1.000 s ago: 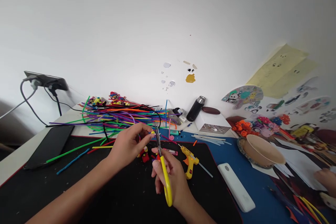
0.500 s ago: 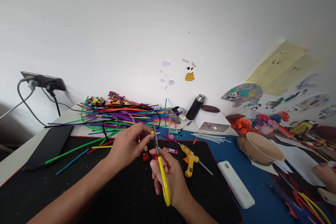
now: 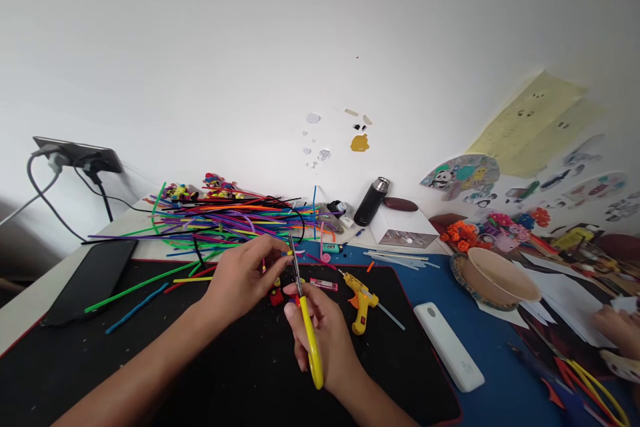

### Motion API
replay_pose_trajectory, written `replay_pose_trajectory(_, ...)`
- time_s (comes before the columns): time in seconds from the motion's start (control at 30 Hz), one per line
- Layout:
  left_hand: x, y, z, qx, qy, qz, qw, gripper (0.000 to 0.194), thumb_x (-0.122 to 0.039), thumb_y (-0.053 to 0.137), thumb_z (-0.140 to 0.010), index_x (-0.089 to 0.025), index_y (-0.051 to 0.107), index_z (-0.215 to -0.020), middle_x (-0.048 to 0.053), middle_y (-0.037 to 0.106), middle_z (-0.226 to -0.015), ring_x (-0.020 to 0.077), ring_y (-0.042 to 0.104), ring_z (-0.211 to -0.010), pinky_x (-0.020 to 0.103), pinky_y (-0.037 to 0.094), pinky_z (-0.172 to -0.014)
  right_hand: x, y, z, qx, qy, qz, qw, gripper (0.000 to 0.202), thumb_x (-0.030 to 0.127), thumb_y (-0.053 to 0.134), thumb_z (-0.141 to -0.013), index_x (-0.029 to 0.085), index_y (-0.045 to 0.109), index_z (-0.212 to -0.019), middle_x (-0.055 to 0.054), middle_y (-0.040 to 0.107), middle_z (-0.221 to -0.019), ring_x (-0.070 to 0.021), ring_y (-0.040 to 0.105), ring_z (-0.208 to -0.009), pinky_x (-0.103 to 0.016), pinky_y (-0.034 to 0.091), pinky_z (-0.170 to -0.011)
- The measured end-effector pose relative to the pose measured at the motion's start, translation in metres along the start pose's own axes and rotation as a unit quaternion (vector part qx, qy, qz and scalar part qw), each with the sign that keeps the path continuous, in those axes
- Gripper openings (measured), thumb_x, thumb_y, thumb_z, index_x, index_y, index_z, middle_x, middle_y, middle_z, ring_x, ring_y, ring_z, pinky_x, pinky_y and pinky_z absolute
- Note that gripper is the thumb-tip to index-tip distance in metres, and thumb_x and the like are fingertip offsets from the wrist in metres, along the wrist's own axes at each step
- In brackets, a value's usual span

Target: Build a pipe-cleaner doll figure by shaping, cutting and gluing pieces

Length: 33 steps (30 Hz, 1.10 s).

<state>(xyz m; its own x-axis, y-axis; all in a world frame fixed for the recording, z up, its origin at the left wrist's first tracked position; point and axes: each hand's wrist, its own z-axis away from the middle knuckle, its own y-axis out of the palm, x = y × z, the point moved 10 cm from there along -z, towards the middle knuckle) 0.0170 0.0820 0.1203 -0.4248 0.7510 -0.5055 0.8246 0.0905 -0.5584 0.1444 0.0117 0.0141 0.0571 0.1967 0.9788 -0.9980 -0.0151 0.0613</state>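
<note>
My right hand [image 3: 325, 330] is closed around scissors [image 3: 311, 347] with yellow handles, their blades pointing up and away. The blades reach beside the fingertips of my left hand [image 3: 245, 277]. Those fingertips are pinched on a small yellow piece [image 3: 290, 253], mostly hidden, touching or very near the blades; I cannot tell its kind. Behind my hands lies a small red figure [image 3: 276, 296], partly covered by them. A yellow glue gun [image 3: 363, 303] with a glue stick in its back rests on the black mat [image 3: 225, 373], right of my right hand.
Many coloured pipe cleaners [image 3: 235, 220] are heaped along the wall. A black flask [image 3: 371, 201] leans by a white box [image 3: 405, 227]. Glue sticks [image 3: 403, 259], a white power bank [image 3: 449, 347] and a bowl [image 3: 503, 277] stand rightward. Another person's hand [image 3: 620, 327] is at the right edge.
The view has shifted slightly. My hands and the scissors keep almost the same pose, with the blades still beside the yellow piece. The other person's hand has moved slightly left.
</note>
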Motion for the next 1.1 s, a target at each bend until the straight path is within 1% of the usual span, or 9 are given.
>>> replay_pose_trajectory(0.1, 0.000, 0.001, 0.000, 0.002, -0.002, -0.004, 1.000, 0.010, -0.030, 0.064, -0.102, -0.023, 0.070, -0.103, -0.002, 0.075, -0.079, 0.0144, 0.070, -0.066, 0.023, 0.051, -0.061, 0.002, -0.001, 0.001, -0.005, -0.003, 0.005, 1.000, 0.064, 0.075, 0.080, -0.082, 0.019, 0.067, -0.110, 0.009, 0.051, -0.066, -0.0035, 0.042, -0.031, -0.016, 0.031, -0.031)
replay_pose_trajectory(0.27, 0.001, 0.002, -0.001, 0.013, -0.012, 0.002, 1.000, 0.013, -0.033, 0.062, -0.102, -0.023, 0.070, -0.101, -0.001, 0.076, -0.079, 0.0157, 0.072, -0.067, 0.024, 0.051, -0.062, 0.005, -0.003, 0.001, -0.016, -0.007, 0.013, 1.000, 0.058, 0.071, 0.082, -0.081, 0.020, 0.066, -0.105, 0.008, 0.052, -0.068, -0.0020, 0.038, -0.031, -0.016, 0.025, -0.030)
replay_pose_trajectory(0.4, 0.006, 0.008, -0.002, 0.030, -0.027, 0.002, 0.999, 0.014, -0.035, 0.063, -0.101, -0.024, 0.070, -0.099, 0.000, 0.078, -0.082, 0.0170, 0.073, -0.069, 0.025, 0.051, -0.063, -0.003, -0.003, -0.002, -0.016, 0.016, 0.011, 1.000, 0.055, 0.068, 0.082, -0.081, 0.021, 0.066, -0.104, 0.012, 0.044, -0.061, -0.0026, 0.035, -0.030, -0.016, 0.025, -0.029)
replay_pose_trajectory(0.53, 0.013, 0.015, 0.000, 0.046, -0.048, 0.006, 0.998, 0.013, -0.035, 0.063, -0.100, -0.025, 0.070, -0.098, 0.000, 0.078, -0.083, 0.0178, 0.073, -0.070, 0.025, 0.049, -0.062, -0.013, -0.004, -0.005, -0.021, 0.038, 0.008, 0.999, 0.054, 0.065, 0.081, -0.081, 0.020, 0.066, -0.106, 0.014, 0.037, -0.054, -0.0041, 0.034, -0.029, -0.016, 0.026, -0.030)
replay_pose_trajectory(0.8, 0.019, 0.025, 0.003, 0.083, -0.067, -0.004, 0.994, 0.013, -0.035, 0.062, -0.100, -0.025, 0.070, -0.096, 0.001, 0.079, -0.086, 0.0179, 0.073, -0.070, 0.025, 0.048, -0.062, -0.021, -0.006, -0.005, -0.023, 0.052, 0.009, 0.998, 0.053, 0.063, 0.075, -0.084, 0.018, 0.065, -0.111, 0.014, 0.043, -0.053, -0.0046, 0.036, -0.029, -0.015, 0.026, -0.030)
replay_pose_trajectory(0.93, 0.021, 0.031, 0.005, 0.093, -0.070, -0.028, 0.993, 0.013, -0.035, 0.063, -0.099, -0.024, 0.071, -0.097, 0.001, 0.080, -0.084, 0.0182, 0.071, -0.066, 0.026, 0.045, -0.060, -0.029, -0.007, -0.004, -0.022, 0.063, 0.019, 0.998, 0.053, 0.062, 0.073, -0.086, 0.018, 0.064, -0.113, 0.015, 0.041, -0.052, -0.0053, 0.037, -0.028, -0.015, 0.025, -0.029)
replay_pose_trajectory(1.03, 0.021, 0.034, 0.005, 0.102, -0.081, -0.012, 0.991, 0.015, -0.037, 0.063, -0.098, -0.024, 0.071, -0.096, 0.002, 0.079, -0.084, 0.0184, 0.070, -0.067, 0.026, 0.046, -0.061, -0.033, -0.006, -0.004, -0.025, 0.069, 0.021, 0.997, 0.054, 0.064, 0.070, -0.086, 0.018, 0.063, -0.113, 0.016, 0.041, -0.051, -0.0059, 0.037, -0.026, -0.016, 0.024, -0.028)
replay_pose_trajectory(1.1, 0.024, 0.035, 0.005, 0.110, -0.109, 0.028, 0.988, 0.017, -0.039, 0.064, -0.097, -0.024, 0.072, -0.094, 0.002, 0.078, -0.082, 0.0180, 0.069, -0.066, 0.026, 0.047, -0.060, -0.032, -0.006, -0.004, -0.031, 0.068, 0.018, 0.997, 0.055, 0.064, 0.070, -0.085, 0.018, 0.062, -0.113, 0.016, 0.042, -0.052, -0.0057, 0.037, -0.026, -0.016, 0.024, -0.028)
